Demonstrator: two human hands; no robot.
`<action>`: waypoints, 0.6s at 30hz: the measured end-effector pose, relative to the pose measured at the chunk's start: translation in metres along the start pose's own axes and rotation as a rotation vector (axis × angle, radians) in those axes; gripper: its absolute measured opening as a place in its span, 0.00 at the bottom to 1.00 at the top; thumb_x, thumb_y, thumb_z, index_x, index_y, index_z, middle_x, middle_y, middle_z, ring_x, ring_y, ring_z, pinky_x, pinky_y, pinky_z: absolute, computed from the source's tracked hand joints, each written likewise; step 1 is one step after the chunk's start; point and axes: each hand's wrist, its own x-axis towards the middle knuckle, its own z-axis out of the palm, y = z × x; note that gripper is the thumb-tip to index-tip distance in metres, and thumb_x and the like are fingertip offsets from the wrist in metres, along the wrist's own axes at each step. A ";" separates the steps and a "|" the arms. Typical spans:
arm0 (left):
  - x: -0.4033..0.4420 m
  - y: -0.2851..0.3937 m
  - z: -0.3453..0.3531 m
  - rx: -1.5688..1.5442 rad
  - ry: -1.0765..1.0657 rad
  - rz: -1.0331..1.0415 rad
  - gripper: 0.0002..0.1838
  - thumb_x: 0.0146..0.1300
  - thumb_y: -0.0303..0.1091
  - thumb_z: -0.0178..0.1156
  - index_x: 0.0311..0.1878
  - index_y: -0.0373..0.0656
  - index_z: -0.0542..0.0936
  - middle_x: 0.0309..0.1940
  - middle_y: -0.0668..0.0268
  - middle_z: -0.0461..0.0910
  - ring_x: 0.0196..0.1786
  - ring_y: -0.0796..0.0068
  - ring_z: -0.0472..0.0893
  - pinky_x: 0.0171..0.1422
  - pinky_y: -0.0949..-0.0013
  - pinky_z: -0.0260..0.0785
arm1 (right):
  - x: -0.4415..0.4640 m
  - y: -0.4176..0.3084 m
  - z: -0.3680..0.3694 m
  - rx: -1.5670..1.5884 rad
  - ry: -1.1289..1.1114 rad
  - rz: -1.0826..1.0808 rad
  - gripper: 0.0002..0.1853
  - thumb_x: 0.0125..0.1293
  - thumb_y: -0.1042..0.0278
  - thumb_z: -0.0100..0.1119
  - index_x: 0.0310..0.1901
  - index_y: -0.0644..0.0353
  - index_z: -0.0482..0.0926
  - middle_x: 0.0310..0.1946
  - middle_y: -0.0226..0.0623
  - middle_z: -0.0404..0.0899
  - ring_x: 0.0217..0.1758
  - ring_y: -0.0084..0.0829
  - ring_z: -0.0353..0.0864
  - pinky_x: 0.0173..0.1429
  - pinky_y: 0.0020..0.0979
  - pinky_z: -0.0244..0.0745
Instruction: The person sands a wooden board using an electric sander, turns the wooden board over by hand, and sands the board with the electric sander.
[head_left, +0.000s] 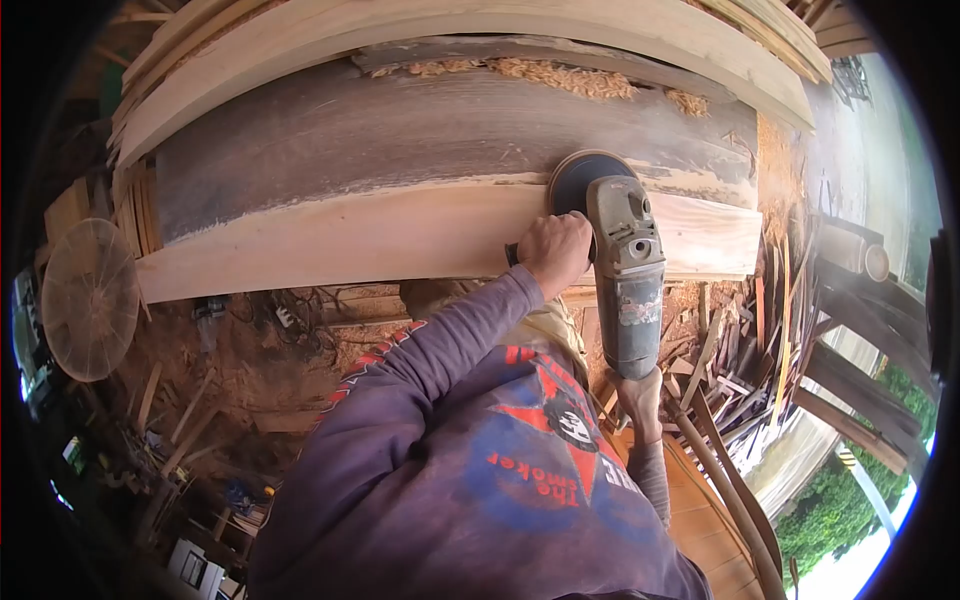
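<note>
An angle grinder (630,280) with a round, dark sanding disc (580,175) lies against a wide wooden plank (350,140). Its disc rests near the line where the plank's dark, weathered surface meets a pale, sanded strip (350,235). My left hand (555,252) is closed at the tool's side, beside the disc, around what looks like a side handle that is mostly hidden. At the rear end of the grinder's body, my right hand (640,397) is wrapped round it, partly hidden by the tool.
Wood shavings (565,78) lie along the plank's far edge, before a long pale beam (450,28). A round mesh guard (90,300) stands at left. Scrap sticks (735,345) are heaped at right, near a curved pole (735,490). Sawdust covers the ground.
</note>
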 end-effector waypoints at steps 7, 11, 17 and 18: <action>-0.083 -0.120 -0.046 -0.041 0.112 -0.115 0.11 0.54 0.33 0.71 0.36 0.37 0.82 0.29 0.51 0.88 0.35 0.56 0.91 0.40 0.59 0.83 | -0.037 -0.049 0.098 -0.043 -0.076 -0.156 0.20 0.53 0.66 0.74 0.41 0.76 0.85 0.35 0.45 0.89 0.40 0.27 0.86 0.45 0.35 0.80; -0.140 -0.192 -0.092 -0.104 0.060 -0.306 0.12 0.54 0.34 0.69 0.38 0.38 0.83 0.32 0.51 0.88 0.38 0.51 0.90 0.46 0.52 0.81 | -0.066 -0.090 0.161 -0.143 -0.183 -0.144 0.23 0.54 0.69 0.75 0.50 0.73 0.83 0.44 0.42 0.89 0.47 0.31 0.88 0.54 0.35 0.80; -0.212 -0.311 -0.131 -0.125 0.142 -0.544 0.17 0.57 0.43 0.71 0.40 0.38 0.85 0.36 0.47 0.88 0.42 0.45 0.88 0.50 0.48 0.81 | -0.083 -0.150 0.265 -0.224 -0.314 -0.448 0.20 0.60 0.63 0.73 0.48 0.70 0.86 0.43 0.54 0.90 0.53 0.34 0.90 0.50 0.36 0.82; -0.221 -0.323 -0.148 -0.150 0.107 -0.584 0.17 0.57 0.43 0.71 0.40 0.38 0.86 0.38 0.47 0.88 0.45 0.44 0.88 0.51 0.47 0.81 | -0.082 -0.154 0.278 -0.219 -0.344 -0.452 0.20 0.60 0.63 0.72 0.49 0.69 0.85 0.43 0.55 0.89 0.53 0.38 0.90 0.50 0.36 0.82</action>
